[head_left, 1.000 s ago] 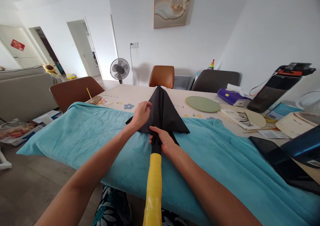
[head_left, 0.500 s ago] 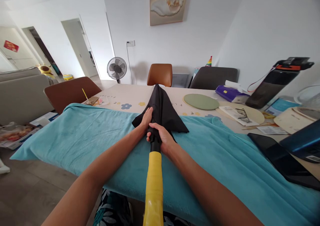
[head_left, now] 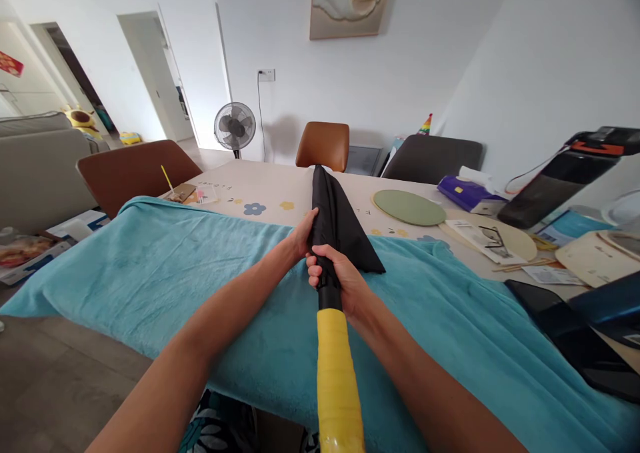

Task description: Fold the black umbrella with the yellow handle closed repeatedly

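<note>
A black umbrella (head_left: 345,213) points away from me, its canopy loosely folded and its yellow-wrapped handle (head_left: 337,373) coming back toward my body. My right hand (head_left: 341,274) is closed around the lower canopy, just above the black collar that meets the handle. Slightly farther up, my left hand (head_left: 304,234) presses against the canopy's left side and grips the cloth there; some of its fingers are hidden. On the right, a triangular flap of black fabric still spreads out loose. Beneath lies a turquoise blanket (head_left: 240,279) draped over the table.
Toward the right are a green oval mat (head_left: 410,207), a purple tissue box (head_left: 465,191), glasses (head_left: 493,238), a dark tablet-like slab (head_left: 565,333) and a large black bottle (head_left: 560,176). Chairs and a fan (head_left: 235,127) stand beyond the table (head_left: 270,183).
The canopy's left flap, spread out before, is now drawn in against the shaft under my left hand. The umbrella and both hands sit slightly farther right in view.
</note>
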Motion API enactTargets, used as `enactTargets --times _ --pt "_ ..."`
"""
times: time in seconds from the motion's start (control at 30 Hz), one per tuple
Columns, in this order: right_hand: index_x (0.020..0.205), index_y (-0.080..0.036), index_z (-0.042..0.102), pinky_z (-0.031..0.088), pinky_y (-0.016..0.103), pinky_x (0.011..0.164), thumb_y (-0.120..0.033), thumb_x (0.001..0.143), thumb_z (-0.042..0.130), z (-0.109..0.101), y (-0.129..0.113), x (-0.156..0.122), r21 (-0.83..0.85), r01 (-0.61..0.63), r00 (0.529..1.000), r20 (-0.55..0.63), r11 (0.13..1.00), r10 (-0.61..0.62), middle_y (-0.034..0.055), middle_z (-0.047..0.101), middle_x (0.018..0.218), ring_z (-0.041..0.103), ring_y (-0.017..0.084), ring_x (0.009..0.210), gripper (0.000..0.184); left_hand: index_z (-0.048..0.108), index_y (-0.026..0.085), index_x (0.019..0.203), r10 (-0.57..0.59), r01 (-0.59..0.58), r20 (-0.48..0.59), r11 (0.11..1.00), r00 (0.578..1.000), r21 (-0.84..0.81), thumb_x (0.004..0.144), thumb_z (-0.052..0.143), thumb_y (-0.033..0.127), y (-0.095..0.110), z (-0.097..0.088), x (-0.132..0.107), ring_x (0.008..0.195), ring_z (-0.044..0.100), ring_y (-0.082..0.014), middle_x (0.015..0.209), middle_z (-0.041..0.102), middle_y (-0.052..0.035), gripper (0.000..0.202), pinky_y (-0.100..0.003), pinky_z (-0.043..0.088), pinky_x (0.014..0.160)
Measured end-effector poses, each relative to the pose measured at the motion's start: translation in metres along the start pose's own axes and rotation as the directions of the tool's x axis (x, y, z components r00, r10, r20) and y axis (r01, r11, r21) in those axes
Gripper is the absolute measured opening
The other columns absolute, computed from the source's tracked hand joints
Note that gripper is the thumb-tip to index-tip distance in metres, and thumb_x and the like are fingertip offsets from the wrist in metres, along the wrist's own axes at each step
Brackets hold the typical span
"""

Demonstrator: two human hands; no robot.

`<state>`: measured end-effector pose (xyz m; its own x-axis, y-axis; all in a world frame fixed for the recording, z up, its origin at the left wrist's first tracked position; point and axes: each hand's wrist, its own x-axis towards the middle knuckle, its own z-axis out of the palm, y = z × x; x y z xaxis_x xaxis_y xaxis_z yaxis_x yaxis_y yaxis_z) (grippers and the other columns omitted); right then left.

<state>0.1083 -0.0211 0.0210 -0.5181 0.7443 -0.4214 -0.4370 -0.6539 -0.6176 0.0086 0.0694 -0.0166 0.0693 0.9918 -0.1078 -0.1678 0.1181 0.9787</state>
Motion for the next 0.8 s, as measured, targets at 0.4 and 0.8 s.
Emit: enactTargets --times 0.4,0.8 --pt "0.059 -0.013 0.050 0.039 0.020 0.032 -0.020 0.071 0.054 -0.006 0.010 0.017 -0.262 0.120 0.977 -0.141 0.958 -0.161 -0.0014 0.047 0.043 0.042 0.008 0.034 0.014 0.060 0.011 0.095 -0.242 0.399 0.413 0.847 0.878 -0.352 0.075 0.032 0.066 0.012 0.008 -0.014 0.089 0.061 -0.0226 0.090 0.065 -0.0123 0.064 -0.033 0.049 0.083" --pt "0.060 -0.014 0.050 0.037 0.017 0.032 -0.019 0.075 0.050 0.005 0.003 0.001 -0.262 0.006 0.983 -0.174 0.965 -0.053 -0.0023 0.045 0.043 0.039 0.006 0.032 0.016 0.060 0.017 0.084 -0.296 0.404 0.291 0.792 0.910 -0.457 0.073 0.045 0.051 0.012 0.013 -0.025 0.086 0.062 -0.0248 0.088 0.065 -0.0101 0.039 -0.035 0.052 0.073"
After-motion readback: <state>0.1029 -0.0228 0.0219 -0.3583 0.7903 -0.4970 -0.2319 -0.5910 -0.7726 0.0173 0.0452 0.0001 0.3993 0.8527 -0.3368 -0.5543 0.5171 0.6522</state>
